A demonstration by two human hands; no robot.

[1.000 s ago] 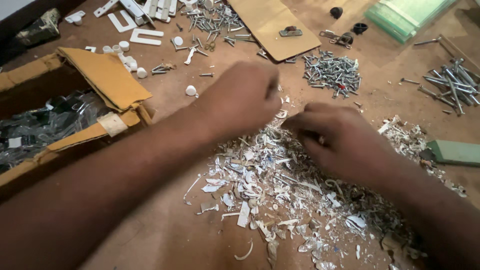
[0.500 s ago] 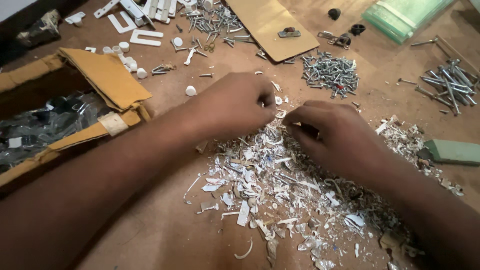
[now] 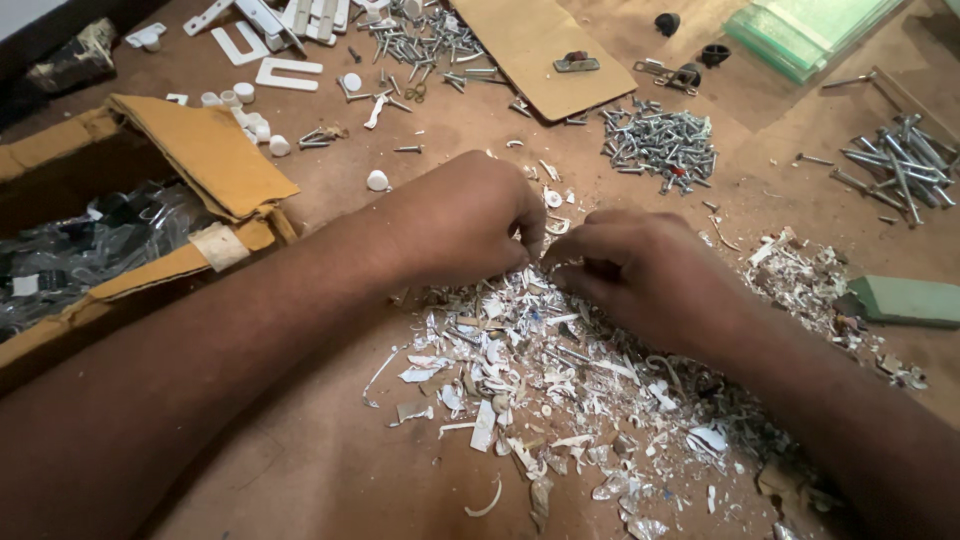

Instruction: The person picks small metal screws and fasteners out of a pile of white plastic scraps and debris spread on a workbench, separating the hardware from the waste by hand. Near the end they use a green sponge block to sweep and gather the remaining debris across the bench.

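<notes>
Centrally, 2 bare hands meet over a heap of white scraps [image 3: 560, 390] mixed with small metal bits on the brown tabletop [image 3: 300, 470]. Left hand [image 3: 465, 220] and right hand [image 3: 650, 275] curl knuckles-up, fingertips nearly touching at the heap's far edge; each grip is pinched, its contents hidden. Far right lies a screw pile [image 3: 660, 145], with long bolts [image 3: 895, 160] beyond. An open cardboard box [image 3: 130, 230] sits left; a green block [image 3: 905, 300] sits right.

Left hand [image 3: 470, 215] and right hand [image 3: 640, 270] rest fingertips together on scrap pile [image 3: 540, 390]. Screws [image 3: 660, 145] beyond; open box [image 3: 110, 230] at left.
</notes>
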